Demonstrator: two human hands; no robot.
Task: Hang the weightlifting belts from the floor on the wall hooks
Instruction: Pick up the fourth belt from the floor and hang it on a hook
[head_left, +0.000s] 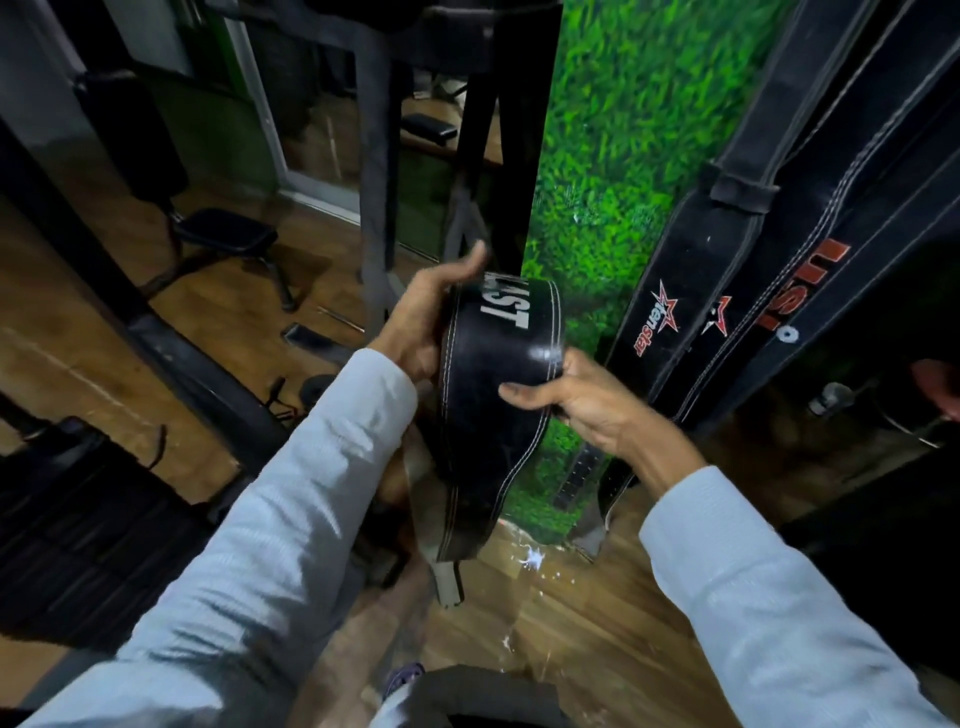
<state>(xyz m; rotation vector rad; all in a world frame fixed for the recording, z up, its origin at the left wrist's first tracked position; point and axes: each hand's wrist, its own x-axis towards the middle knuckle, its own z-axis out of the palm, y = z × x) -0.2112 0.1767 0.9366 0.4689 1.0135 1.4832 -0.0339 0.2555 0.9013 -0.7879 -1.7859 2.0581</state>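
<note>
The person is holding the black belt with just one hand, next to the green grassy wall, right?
Not quite. The head view shows both hands on the black weightlifting belt: the left hand grips one edge and the right hand grips the other. The rest is right: it is held next to the green grassy wall.

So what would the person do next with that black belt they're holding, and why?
Probably lift the black belt up and rightward toward the wall. Both the left hand and the right hand grip it well off the wooden floor, and the hanging belts already dangle beside the green grass panel. No hook shows in view, so raising it first seems sensible.
</note>
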